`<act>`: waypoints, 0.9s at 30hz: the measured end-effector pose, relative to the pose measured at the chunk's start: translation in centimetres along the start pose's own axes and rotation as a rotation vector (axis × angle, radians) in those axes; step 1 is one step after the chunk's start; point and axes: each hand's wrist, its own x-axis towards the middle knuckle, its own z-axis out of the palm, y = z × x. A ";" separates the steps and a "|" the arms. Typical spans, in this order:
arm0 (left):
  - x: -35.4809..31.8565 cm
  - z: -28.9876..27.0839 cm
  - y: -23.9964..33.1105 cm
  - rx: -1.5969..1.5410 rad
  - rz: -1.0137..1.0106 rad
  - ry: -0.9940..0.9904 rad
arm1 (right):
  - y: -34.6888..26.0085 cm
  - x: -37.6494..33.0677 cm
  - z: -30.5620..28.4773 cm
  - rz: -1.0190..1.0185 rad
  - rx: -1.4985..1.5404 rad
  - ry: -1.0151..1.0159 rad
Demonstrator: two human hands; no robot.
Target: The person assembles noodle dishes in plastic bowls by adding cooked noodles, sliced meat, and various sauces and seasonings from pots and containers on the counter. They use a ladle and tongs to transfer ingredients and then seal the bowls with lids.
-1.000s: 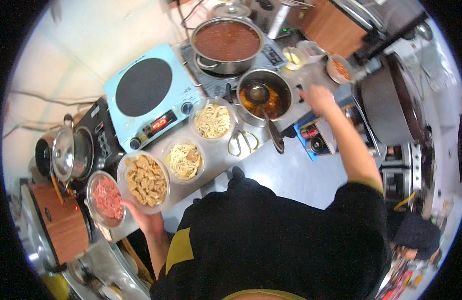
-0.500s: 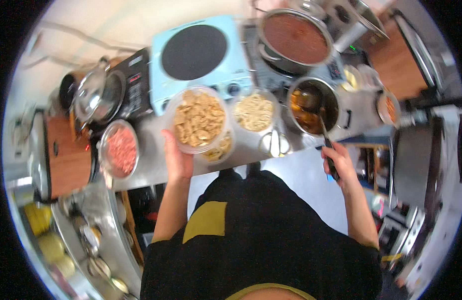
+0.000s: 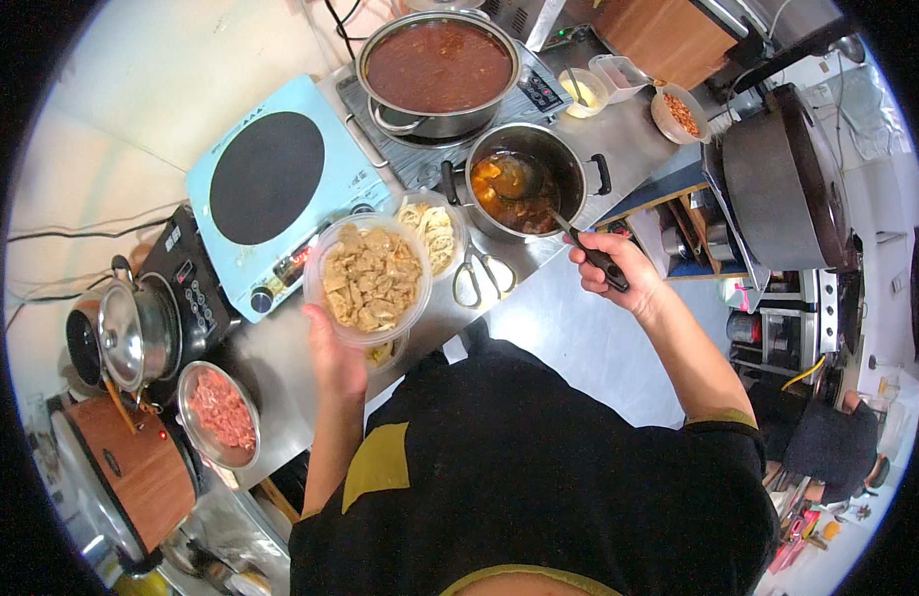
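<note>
My left hand grips the side of a round clear plastic tub, held tilted above the counter. Light-brown chunks of what looks like cooked meat fill the tub. In my right hand is the black handle of a ladle. The ladle's bowl rests in a steel pot with two black handles, in brown broth with orange oil. A second tub, holding pale strips, stands between the held tub and the pot. Another tub lies partly hidden below the held one.
Scissors lie near the counter edge. Behind stand a blue hot plate and a large pot of red-brown sauce. At left are a bowl of raw meat and a lidded pot. Another person is far right.
My view has turned, so the counter now slants up to the right. The tub stays in my left hand. My right hand still holds the ladle in the pot.
</note>
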 end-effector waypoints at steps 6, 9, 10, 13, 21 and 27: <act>1.2 -0.3 -0.2 0.005 -0.013 -0.163 | 2.3 -3.0 1.7 -0.089 0.077 -0.095; 1.7 -0.8 -0.4 -0.001 -0.044 -0.164 | 2.7 -6.0 4.2 -0.137 0.013 -0.068; 2.0 -1.0 -0.8 -0.008 -0.046 -0.156 | 2.4 -7.0 4.9 -0.143 -0.016 -0.080; 2.9 0.5 -2.3 -0.042 -0.065 -0.096 | 0.3 -9.7 6.0 -0.129 -0.087 -0.116; 4.1 3.1 -1.3 -0.072 -0.067 -0.137 | 0.5 -12.2 10.2 -0.111 -0.316 -0.137; 6.0 2.1 -1.8 0.035 -0.075 -0.031 | 1.5 -11.9 12.4 -0.228 -0.939 -0.040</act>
